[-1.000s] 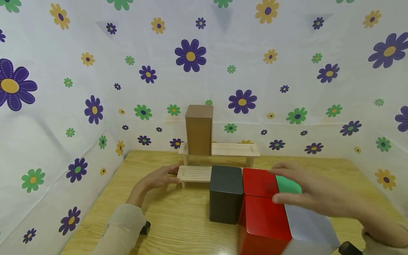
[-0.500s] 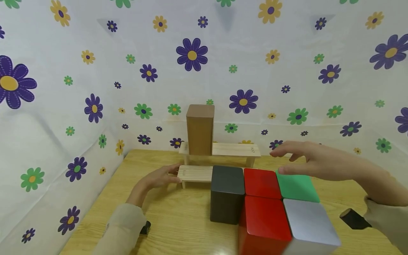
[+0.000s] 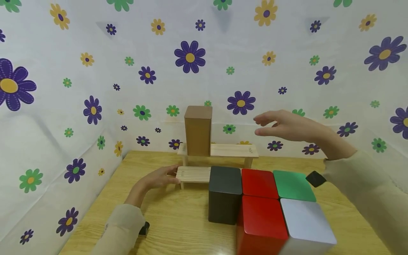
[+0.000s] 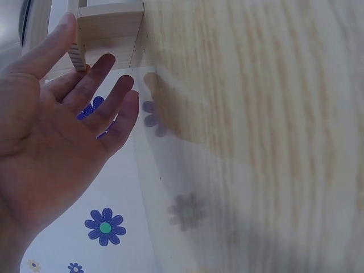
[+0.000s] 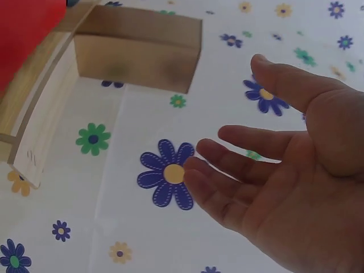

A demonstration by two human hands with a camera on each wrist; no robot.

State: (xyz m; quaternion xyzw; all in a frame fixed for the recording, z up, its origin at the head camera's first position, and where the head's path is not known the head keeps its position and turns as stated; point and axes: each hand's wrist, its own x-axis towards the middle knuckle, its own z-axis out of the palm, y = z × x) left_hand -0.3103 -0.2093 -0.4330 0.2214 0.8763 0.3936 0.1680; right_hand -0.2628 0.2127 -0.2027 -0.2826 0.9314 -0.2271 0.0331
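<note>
My left hand holds the left end of the low wooden bench, thumb at its front corner and index finger at the back corner. In the left wrist view its other fingers spread loosely off the wood. My right hand hovers in the air with nothing in it, right of the tall brown block. That block stands upright on the left part of the rear wooden bench. A black block hides the front bench's right part.
Right of the black block stand a red block, a green block, a nearer red block and a white block, close together on the wooden table. A flower-patterned cloth encloses the back and sides.
My right hand has risen from over the red and green blocks, moving up and forward toward the brown block's right. My left hand has stayed at the bench end.
</note>
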